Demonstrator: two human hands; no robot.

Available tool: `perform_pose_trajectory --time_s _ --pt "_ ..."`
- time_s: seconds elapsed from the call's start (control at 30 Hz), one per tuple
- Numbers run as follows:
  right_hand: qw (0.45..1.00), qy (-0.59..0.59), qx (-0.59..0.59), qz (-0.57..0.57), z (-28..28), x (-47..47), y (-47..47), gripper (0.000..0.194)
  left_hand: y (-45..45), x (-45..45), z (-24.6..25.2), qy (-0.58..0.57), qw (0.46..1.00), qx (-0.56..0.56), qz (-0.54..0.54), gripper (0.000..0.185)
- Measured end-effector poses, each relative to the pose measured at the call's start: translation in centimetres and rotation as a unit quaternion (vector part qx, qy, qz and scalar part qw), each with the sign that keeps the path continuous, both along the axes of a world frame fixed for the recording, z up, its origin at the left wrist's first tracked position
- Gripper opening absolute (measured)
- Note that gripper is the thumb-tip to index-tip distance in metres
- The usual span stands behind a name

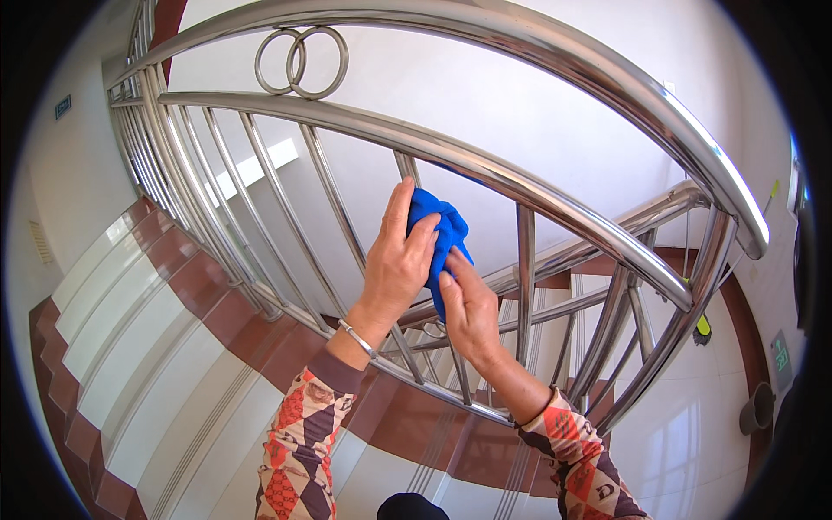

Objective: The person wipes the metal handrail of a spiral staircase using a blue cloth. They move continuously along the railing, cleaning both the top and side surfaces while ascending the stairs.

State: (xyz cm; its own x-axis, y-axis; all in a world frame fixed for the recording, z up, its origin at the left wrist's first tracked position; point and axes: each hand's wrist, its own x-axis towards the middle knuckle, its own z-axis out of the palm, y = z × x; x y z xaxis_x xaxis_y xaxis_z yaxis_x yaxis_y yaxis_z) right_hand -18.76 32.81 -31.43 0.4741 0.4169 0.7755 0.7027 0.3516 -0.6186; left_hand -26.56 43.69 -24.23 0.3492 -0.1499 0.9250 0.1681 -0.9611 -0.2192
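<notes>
A blue cloth (444,227) is bunched around an upright bar of the stainless steel stair railing (364,120), just below its middle rail. My left hand (403,250) presses the cloth from the left, its fingers pointing up along the bar. Lower and to the right, my right hand (469,305) grips the cloth's lower part between thumb and fingers. The cloth and my fingers hide much of that bar. Above my hands runs the thick curved handrail (494,23), with two interlocked metal rings (318,63) between it and the middle rail.
White stair treads with red-brown edging (214,305) climb at the left. Behind the railing, another flight descends beside a lower handrail (559,260). On the landing at the right are a mop head (702,330) and a dark bin (757,409). A dark rounded thing (411,507) shows at the bottom edge.
</notes>
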Motion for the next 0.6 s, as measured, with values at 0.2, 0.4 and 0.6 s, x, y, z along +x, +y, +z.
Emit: perform_pose_trajectory --time_s 0.2,0.4,0.6 --pt "0.994 -0.08 0.072 -0.005 1.8 0.5 3.4 0.062 0.8 -0.7 0.7 -0.044 0.987 0.126 0.086 0.031" --pt "0.99 -0.103 0.094 -0.034 -0.2 -0.2 5.1 0.066 1.6 -2.1 1.7 0.19 0.958 0.178 0.123 0.048" --pt "0.968 -0.165 0.098 -0.159 -3.0 -1.3 6.1 0.066 3.4 -2.0 0.6 0.203 0.955 0.192 0.097 0.052"
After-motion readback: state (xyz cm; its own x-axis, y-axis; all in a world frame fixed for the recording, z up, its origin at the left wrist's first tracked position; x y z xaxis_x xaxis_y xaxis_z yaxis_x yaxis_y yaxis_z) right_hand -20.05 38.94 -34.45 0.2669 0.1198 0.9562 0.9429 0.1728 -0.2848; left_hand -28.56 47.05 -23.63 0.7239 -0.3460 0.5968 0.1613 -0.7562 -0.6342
